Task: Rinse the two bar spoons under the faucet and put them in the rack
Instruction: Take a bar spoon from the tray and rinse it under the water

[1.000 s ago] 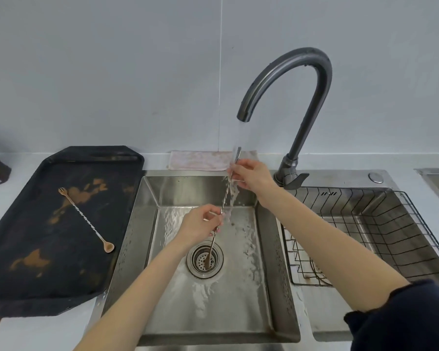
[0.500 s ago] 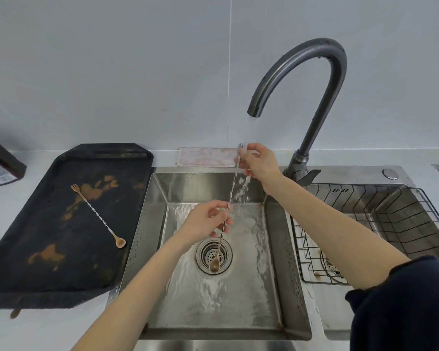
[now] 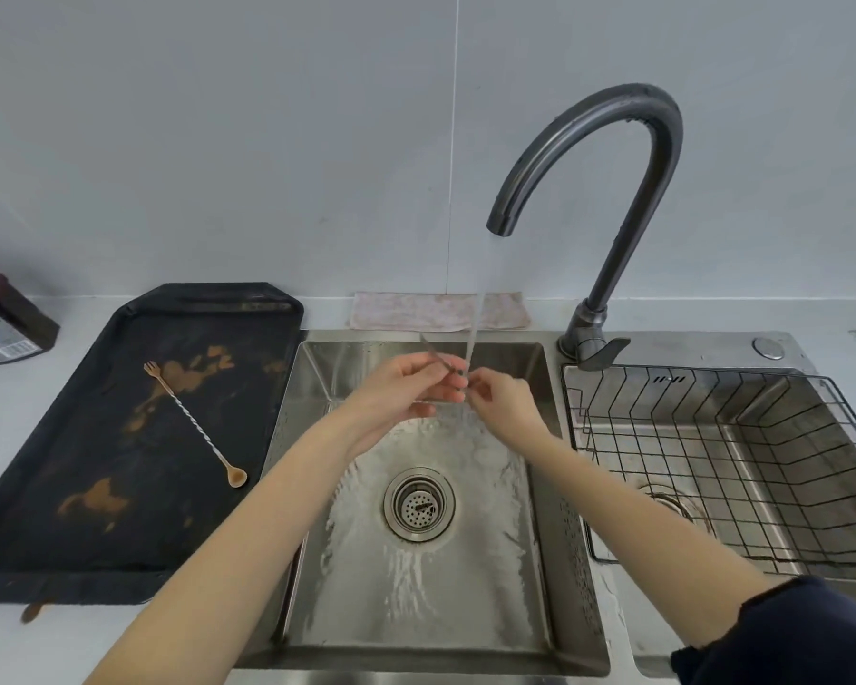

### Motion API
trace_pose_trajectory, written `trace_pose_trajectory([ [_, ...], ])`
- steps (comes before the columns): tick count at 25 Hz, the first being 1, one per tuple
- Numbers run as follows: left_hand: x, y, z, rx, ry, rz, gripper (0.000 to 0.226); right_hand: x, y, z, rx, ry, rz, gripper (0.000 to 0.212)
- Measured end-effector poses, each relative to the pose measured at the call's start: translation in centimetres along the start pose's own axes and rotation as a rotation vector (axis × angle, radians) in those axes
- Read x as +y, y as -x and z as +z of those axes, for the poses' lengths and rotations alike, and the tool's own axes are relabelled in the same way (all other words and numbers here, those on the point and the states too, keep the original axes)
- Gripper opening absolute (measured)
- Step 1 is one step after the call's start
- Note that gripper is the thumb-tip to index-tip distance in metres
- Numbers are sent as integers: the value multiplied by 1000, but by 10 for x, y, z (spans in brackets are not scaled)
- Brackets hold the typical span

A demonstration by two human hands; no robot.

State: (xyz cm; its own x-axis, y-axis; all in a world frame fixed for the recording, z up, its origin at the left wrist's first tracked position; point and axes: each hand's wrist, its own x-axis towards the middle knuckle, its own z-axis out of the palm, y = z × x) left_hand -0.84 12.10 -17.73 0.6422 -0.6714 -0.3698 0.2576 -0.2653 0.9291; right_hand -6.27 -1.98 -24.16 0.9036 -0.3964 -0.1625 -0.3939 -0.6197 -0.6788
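Your two hands meet over the back half of the left sink basin point(image 3: 539, 610), right under the stream falling from the faucet point(image 3: 628, 140). Your left hand point(image 3: 401, 388) has its fingers curled and pinching the first bar spoon point(image 3: 438, 357), whose thin metal end sticks up and back toward the rear wall of the basin; the rest of the spoon is hidden between your hands. Your right hand point(image 3: 502, 400) is closed in a pinch at the same spot, fingertips touching the left ones, and seems to grip the spoon's shaft where the water strikes, though you cannot tell exactly how much of it each hand holds. Water runs down the basin floor around the round drain strainer point(image 3: 418, 504). The second bar spoon point(image 3: 196, 425) lies untouched on the dark stained tray point(image 3: 45, 487) on the counter point(image 3: 35, 645) at the left edge of the sink, set diagonally with its small fork end toward the back left and its bowl toward the front right, near the basin. The wire rack point(image 3: 712, 437) sits in the right basin, just beside your right forearm, with no spoon visible in it. A folded cloth point(image 3: 416, 311) rests along the counter's back edge behind the sink, and a dark box point(image 3: 6, 323) stands at the far left.
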Motion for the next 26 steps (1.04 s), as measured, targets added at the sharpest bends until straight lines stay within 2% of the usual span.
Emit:
trace_pose_trajectory([
  [5,11,-29,15,74,-158,8,23,20,22,14,-7,101,8,19],
  [13,9,-56,32,201,-401,53,27,41,46,19,-6,18,121,18],
  [26,29,-64,31,296,-265,129,23,42,59,24,26,-2,164,20],
])
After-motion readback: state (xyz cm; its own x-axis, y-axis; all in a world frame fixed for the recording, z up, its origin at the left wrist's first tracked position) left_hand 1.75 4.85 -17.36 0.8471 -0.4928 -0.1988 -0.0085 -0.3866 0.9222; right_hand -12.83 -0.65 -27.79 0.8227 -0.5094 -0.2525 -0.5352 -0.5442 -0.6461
